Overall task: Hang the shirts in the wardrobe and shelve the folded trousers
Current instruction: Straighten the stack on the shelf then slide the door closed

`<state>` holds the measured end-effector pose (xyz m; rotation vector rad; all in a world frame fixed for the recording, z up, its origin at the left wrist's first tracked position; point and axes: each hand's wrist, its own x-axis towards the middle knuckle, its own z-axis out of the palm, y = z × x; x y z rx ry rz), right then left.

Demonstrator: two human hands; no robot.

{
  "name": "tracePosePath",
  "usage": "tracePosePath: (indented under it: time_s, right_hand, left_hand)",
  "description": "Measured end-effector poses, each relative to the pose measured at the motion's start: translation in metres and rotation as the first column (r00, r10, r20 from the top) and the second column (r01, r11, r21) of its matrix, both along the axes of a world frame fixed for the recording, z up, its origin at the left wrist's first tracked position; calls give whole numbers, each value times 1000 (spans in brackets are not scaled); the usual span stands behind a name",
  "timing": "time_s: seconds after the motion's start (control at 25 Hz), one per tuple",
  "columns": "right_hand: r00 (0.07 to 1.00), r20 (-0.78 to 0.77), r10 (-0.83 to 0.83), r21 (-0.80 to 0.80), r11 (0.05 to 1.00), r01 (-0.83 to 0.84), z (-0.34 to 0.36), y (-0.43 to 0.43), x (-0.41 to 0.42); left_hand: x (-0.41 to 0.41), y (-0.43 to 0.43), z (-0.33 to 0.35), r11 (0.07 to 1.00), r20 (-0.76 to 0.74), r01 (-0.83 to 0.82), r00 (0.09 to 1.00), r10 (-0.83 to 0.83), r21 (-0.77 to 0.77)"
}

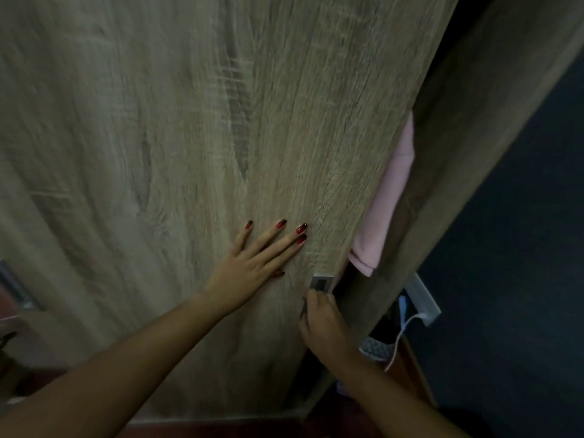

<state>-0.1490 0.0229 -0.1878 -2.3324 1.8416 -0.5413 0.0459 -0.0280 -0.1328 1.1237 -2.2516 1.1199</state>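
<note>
While the left hand [252, 263] lies flat on the wooden wardrobe door [158, 137] with its fingers straight and spread, the right hand [319, 317] curls its fingers on the metal handle [321, 282] at the door's edge. Just beside that edge, a pink shirt [388, 197] hangs in the narrow open gap.

Just right of your right grip [322, 324], a white socket block [423, 300] sits on the dark blue wall [512, 248] that fills the far right. A small pale blue thing [402, 303], too blurred to name, lies just beside the block, on the side nearer the grip. A white cable [399, 341] curves down from the block past a grey ribbed thing [376, 347] and across a brown counter [417, 384]. Dark red floor [221, 429] lies below the grip
</note>
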Motion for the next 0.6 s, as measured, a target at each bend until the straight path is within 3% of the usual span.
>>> tracePosePath:
  time_s: [0.32, 0.6]
  right_hand:
    - [988, -37, -151, 48, 987, 153, 6, 4, -77]
    - [994, -51, -100, 39, 994, 102, 7, 3, -97]
  left_hand:
    - [-80, -3, 10, 993, 95, 103, 991, -97, -56]
    - [-100, -2, 2, 997, 117, 33, 993, -26, -63]
